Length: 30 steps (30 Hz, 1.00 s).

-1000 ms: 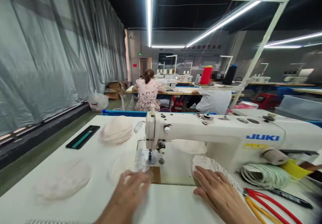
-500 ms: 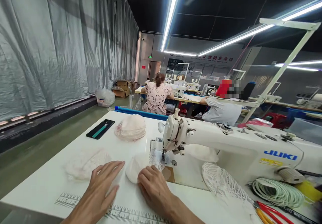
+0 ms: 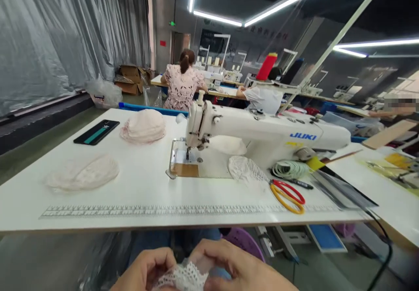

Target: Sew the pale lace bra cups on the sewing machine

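Observation:
Low in front of my lap, below the table's front edge, my left hand (image 3: 149, 268) and my right hand (image 3: 240, 267) pinch a small piece of white lace fabric (image 3: 185, 278) between them. The fabric is bunched, and its perforated edge shows between my fingers. Beyond it on the table stands a white sewing machine (image 3: 262, 129), with no fabric visible under its needle. To the machine's left lie a stack of pale cut fabric pieces (image 3: 144, 126) and a flatter, sheer pile (image 3: 85, 172). Another white lace piece (image 3: 245, 169) rests beside the machine bed.
A dark phone (image 3: 96, 132) lies at the table's left. Scissors with red and orange handles (image 3: 288, 197), a pale green cord coil (image 3: 288, 169) and a marker (image 3: 301, 184) are at right. A ruler scale (image 3: 147, 211) runs along the front edge. Co-workers sit beyond.
My hands have moved from the tabletop down to my lap. The white fabric left of the needle has gone from there, and lace is now held in both hands. The view has tilted down.

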Available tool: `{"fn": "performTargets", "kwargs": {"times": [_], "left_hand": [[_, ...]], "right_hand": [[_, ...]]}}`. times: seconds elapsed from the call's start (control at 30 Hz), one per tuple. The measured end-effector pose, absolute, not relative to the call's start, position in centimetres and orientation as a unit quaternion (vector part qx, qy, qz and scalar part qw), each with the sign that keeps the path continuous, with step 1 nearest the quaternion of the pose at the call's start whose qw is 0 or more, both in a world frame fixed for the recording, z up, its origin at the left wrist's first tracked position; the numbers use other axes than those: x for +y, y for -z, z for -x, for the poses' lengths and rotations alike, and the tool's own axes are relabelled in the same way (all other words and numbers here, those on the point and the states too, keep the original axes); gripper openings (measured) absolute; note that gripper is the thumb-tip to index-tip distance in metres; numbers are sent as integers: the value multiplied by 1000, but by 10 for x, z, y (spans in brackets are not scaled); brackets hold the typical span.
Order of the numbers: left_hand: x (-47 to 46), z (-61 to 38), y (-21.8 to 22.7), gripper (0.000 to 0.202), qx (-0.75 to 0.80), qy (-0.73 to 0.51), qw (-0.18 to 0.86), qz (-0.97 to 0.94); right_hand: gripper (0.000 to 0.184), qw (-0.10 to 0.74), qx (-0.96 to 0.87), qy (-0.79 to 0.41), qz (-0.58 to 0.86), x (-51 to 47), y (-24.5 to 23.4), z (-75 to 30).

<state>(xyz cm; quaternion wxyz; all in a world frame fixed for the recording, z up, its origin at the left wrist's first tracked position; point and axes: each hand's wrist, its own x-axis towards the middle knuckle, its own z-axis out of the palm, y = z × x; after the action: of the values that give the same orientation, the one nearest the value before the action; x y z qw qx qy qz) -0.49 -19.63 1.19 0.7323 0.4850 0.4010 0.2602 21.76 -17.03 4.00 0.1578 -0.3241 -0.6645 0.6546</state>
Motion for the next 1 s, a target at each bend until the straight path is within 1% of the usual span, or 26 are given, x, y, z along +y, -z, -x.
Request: {"fn": "performTargets", "kwargs": {"times": [0.13, 0.2, 0.3, 0.37, 0.47, 0.6, 0.73, 0.8, 0.9, 0.97, 1.0], "left_hand": [[-212, -4, 8, 39, 439, -211, 693, -532], [-219, -7, 12, 33, 455, -196, 692, -525], [-227, -12, 11, 24, 476, -162, 673, -543], [-230, -16, 9, 20, 484, -140, 655, -563], [-232, -21, 9, 22, 476, -129, 658, -569], [-234, -25, 15, 27, 495, -129, 648, -565], [-237, -22, 18, 31, 522, -124, 612, -581], [-238, -19, 15, 30, 525, -131, 605, -584], [-237, -18, 13, 20, 518, -143, 616, -575], [-235, -19, 13, 25, 526, -146, 617, -567], [-234, -20, 14, 23, 534, -145, 612, -566]], "right_hand": [[27, 206, -672, -627, 336, -187, -10, -217], [29, 207, -675, -618, 345, -193, 1, -219], [34, 196, -691, -617, 320, -200, 10, -226], [34, 207, -704, -606, 306, -203, 14, -230], [31, 221, -709, -595, 306, -206, 19, -235], [25, 209, -713, -590, 316, -210, 24, -236], [32, 209, -707, -577, 352, -214, 29, -228], [35, 206, -700, -575, 369, -215, 33, -223], [34, 185, -699, -584, 369, -214, 38, -219], [32, 171, -702, -584, 369, -213, 41, -218], [32, 165, -702, -585, 372, -212, 41, -218]]}}
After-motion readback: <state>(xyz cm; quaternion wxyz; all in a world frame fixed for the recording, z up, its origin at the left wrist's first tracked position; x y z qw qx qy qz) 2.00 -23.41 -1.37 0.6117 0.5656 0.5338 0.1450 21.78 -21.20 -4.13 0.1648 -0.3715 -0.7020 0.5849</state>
